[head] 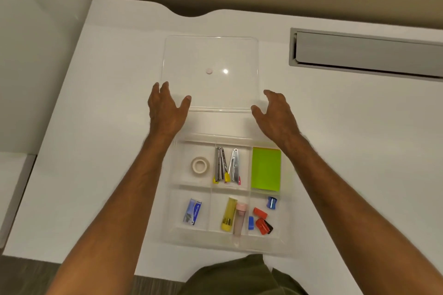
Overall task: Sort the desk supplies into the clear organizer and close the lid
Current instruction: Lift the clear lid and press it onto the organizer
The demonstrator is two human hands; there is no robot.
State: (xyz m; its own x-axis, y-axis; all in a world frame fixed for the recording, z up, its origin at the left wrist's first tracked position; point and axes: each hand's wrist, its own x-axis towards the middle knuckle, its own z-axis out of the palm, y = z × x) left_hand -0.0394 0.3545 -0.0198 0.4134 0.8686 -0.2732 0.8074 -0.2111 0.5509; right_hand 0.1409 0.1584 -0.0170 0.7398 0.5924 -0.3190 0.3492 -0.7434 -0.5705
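The clear organizer (211, 237) sits near the desk's front edge, its compartments holding a tape roll (200, 164), metal staple removers (227, 165), green sticky notes (266, 169), a blue staple box (192, 211), a yellow tube (229, 213), a pink tube (240, 219), and small sharpeners and erasers (262, 218). The clear lid (211, 55) lies flat on the desk just beyond it, with a small pink knob (209, 71) at its centre. My left hand (166, 110) is at the lid's near left corner, my right hand (275, 112) at its near right corner. Both have fingers spread and hold nothing.
A grey recessed cable slot (366, 51) runs along the desk's back right. A white partition (36, 55) stands at the left. The white desk (347, 151) has a curved notch at its far edge. My olive-clad lap (239, 275) shows below the front edge.
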